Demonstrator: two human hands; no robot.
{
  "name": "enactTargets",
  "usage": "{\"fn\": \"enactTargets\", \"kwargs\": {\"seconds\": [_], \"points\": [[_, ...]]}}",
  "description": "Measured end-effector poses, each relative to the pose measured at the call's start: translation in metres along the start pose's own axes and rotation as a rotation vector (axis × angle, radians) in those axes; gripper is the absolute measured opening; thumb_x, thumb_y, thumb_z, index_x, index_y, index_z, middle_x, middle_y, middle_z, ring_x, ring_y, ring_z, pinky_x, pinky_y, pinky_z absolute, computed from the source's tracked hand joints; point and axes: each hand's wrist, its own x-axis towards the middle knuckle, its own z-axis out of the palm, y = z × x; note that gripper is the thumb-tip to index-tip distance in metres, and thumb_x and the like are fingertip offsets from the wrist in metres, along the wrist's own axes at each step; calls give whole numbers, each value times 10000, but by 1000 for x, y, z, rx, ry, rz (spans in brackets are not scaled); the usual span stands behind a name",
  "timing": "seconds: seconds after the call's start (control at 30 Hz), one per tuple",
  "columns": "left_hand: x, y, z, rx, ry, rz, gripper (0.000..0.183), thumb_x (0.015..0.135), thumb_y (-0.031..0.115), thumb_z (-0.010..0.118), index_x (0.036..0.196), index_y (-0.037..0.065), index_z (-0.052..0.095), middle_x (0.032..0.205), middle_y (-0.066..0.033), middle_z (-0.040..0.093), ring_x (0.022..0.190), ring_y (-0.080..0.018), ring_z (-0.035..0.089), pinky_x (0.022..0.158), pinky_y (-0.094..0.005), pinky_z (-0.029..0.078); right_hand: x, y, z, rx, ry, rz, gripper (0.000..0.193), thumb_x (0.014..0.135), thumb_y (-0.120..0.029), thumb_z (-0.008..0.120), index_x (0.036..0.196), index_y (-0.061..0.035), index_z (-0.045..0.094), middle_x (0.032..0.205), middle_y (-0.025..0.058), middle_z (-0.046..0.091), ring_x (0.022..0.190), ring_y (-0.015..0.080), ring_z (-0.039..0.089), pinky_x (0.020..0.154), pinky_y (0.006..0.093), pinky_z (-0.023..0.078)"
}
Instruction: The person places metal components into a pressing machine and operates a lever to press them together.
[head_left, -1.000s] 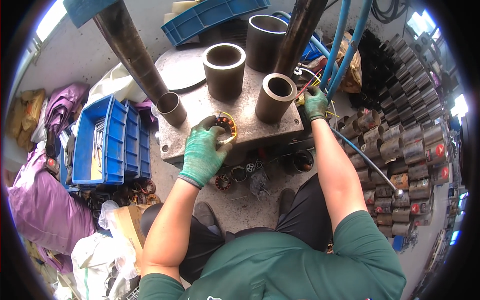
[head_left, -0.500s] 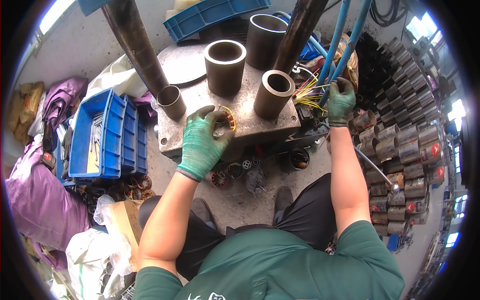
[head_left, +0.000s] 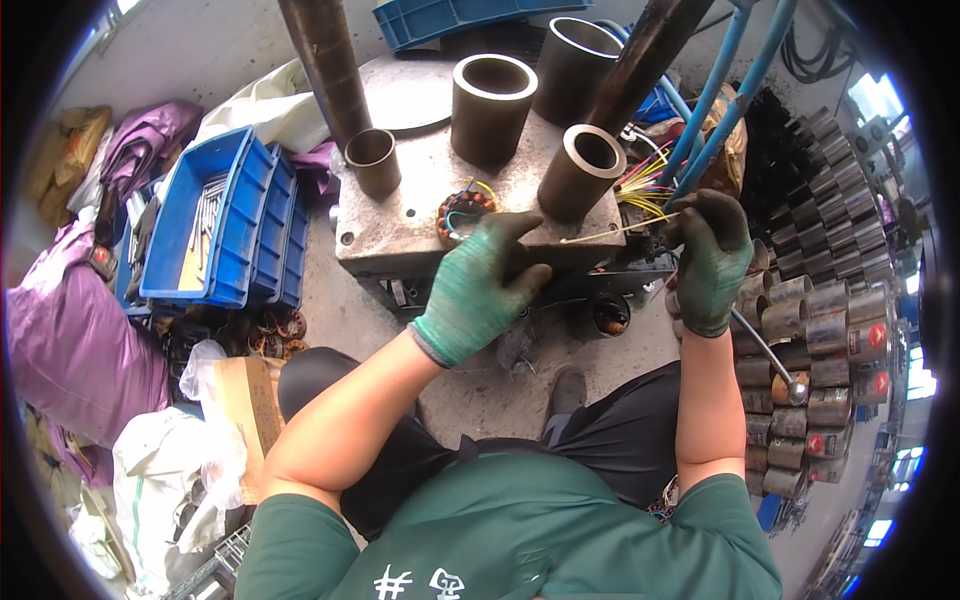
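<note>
My right hand [head_left: 714, 262], in a green glove with dark fingertips, pinches one end of a thin pale-yellow wire or sleeve [head_left: 612, 235]. The strand stretches left across the front of the metal block [head_left: 420, 238]. Just short of its free end is my gloved left hand [head_left: 482, 290], thumb and fingers apart and nothing seen in them. A small motor stator ring [head_left: 447, 212] with orange-brown windings and a yellow lead lies on the block, beyond my left hand. Behind my right hand, a bundle of yellow and coloured wires [head_left: 645, 185] spreads out near blue hoses.
Thick steel tubes [head_left: 490, 115] stand on the block, between two dark columns [head_left: 328, 75]. Blue bins [head_left: 205, 225] with metal rods are at left, beside purple sacks [head_left: 95, 340]. Stacked metal cylinders [head_left: 800, 320] fill the right side. A dark pot [head_left: 608, 315] sits below the block's edge.
My left hand has let go of the stator ring and moved right, toward the strand. My right hand has come back from the wire bundle, lower, with the thin strand in its fingers.
</note>
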Motion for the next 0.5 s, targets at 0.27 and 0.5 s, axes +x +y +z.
{"fn": "enactTargets", "kwargs": {"seconds": [0.27,0.5], "points": [[-17,-5,21,-73,-196,-152,254,1039,217,683,1178,5,705,1000,-217,724,886,-341,727,809,-403,583,-21,-1,31,-5,-143,173,242,983,89,630,1200,-15,648,1044,117,743,804,150,716,702,288,603],[-29,12,21,-752,-292,-777,240,1088,221,610,1209,27,686,847,-21,661,770,-86,634,676,-265,530,-20,4,42,108,-125,142,366,983,167,462,1269,-1,614,1283,211,697,1159,273,723,976,394,617]]}}
